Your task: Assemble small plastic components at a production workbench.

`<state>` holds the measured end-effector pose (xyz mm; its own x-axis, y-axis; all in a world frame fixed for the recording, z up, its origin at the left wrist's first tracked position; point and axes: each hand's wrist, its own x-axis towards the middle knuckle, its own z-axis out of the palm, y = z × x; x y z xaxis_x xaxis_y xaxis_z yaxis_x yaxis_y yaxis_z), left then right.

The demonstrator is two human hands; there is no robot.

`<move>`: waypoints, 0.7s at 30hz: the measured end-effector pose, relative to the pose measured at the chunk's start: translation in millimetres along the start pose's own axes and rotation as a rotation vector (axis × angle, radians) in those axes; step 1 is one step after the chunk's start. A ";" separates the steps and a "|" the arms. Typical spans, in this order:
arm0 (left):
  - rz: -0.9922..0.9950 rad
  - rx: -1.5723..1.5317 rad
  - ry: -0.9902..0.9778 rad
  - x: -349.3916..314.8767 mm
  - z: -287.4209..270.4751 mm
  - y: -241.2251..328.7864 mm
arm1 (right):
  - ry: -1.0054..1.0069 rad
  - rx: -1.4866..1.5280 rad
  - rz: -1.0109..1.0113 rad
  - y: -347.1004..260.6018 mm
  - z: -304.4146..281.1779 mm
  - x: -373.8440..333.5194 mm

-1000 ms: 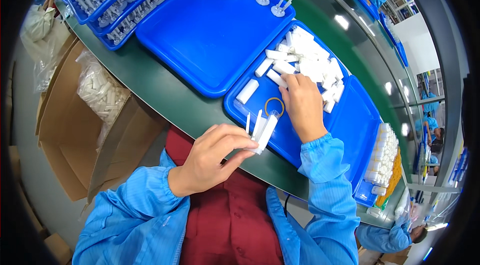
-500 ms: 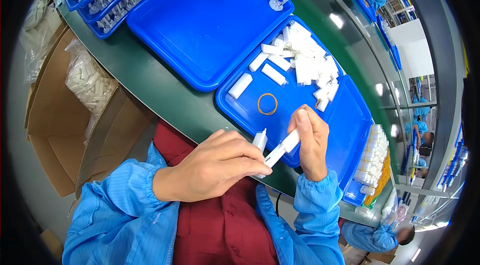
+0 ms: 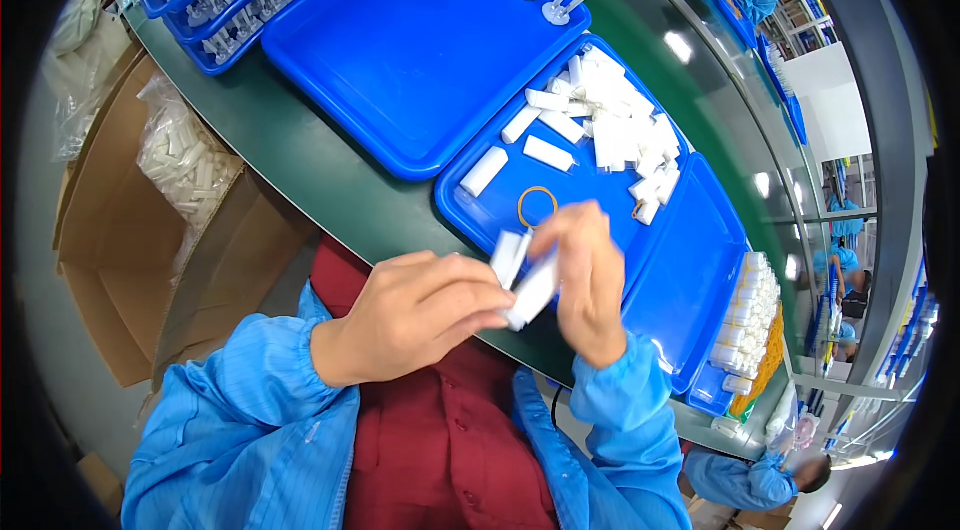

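1. Currently mid-batch, judging by the bench point(image 3: 300, 152): some finished-looking bundles stacked, plenty of loose stock.
2. Left grip point(image 3: 415, 312): fingertips pinched on white pieces point(image 3: 537, 292), at least 2, tilted, held over the near edge of the front blue tray point(image 3: 485, 216).
3. Right grip point(image 3: 590, 282): fingers curled at the upper end of the nearer held piece; motion blur, cannot tell whether grasping or released.
4. Done, apparently: stack of white bundles point(image 3: 748, 318) at the right, seemingly banded; too small to count.
5. Unfinished: held pieces show no band around them. 1 yellow elastic band point(image 3: 538, 189) lies in the front tray, just beyond the grips.
6. Left over: pile of loose white pieces point(image 3: 625, 130) in the same tray, a few lying apart near the band.
7. More white pieces show in a clear bag point(image 3: 172, 155) inside the cardboard box point(image 3: 110, 250); stock or output, cannot tell.
8. Heap of yellow bands point(image 3: 768, 360) beside the stack, so bands don't look short.
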<state>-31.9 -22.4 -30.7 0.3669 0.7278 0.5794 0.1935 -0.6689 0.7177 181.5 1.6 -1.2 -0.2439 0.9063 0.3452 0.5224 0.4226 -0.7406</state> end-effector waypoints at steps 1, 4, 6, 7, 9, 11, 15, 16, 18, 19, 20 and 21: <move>-0.007 -0.009 0.049 -0.6 4.6 -4.5 | 0.016 0.014 0.059 8.7 0.7 11.2; -0.072 -0.031 0.120 -3.3 10.7 -5.1 | 0.145 -0.577 -0.127 42.4 -2.6 44.5; -0.079 -0.008 0.113 -2.6 7.6 -5.2 | 0.015 -0.702 -0.092 59.5 -5.4 40.4; -0.060 0.018 0.096 -2.2 3.2 -5.3 | -0.055 -0.761 -0.072 62.6 -6.2 38.7; -0.037 0.035 0.063 0.0 -5.1 -5.7 | 0.022 -0.508 0.038 55.3 -10.8 32.5; -0.044 0.016 0.030 -2.0 -10.2 -4.5 | 0.153 -0.020 0.308 44.6 -11.1 21.6; -0.009 -0.075 -0.074 2.3 -16.5 5.0 | 0.218 0.299 0.475 21.9 -22.3 3.1; 0.004 -0.092 -0.094 4.3 -16.5 9.3 | 0.173 0.284 0.464 16.4 -24.0 -0.8; 0.027 -0.131 -0.128 6.1 -14.4 14.3 | 0.108 0.250 0.432 3.6 -24.3 -4.3; 0.033 -0.131 -0.140 6.9 -13.4 15.6 | 0.093 0.254 0.397 1.8 -25.9 -6.0; 0.039 -0.131 -0.152 7.5 -12.3 16.8 | 0.077 0.259 0.361 0.5 -27.3 -7.9; 0.045 -0.130 -0.164 7.8 -11.4 17.6 | 0.060 0.264 0.325 -0.2 -28.3 -9.6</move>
<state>-36.0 -26.8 -9.1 0.5176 0.6564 0.5488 0.0584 -0.6671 0.7427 206.9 -7.1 11.9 -0.0486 0.9941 0.0970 0.3350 0.1077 -0.9361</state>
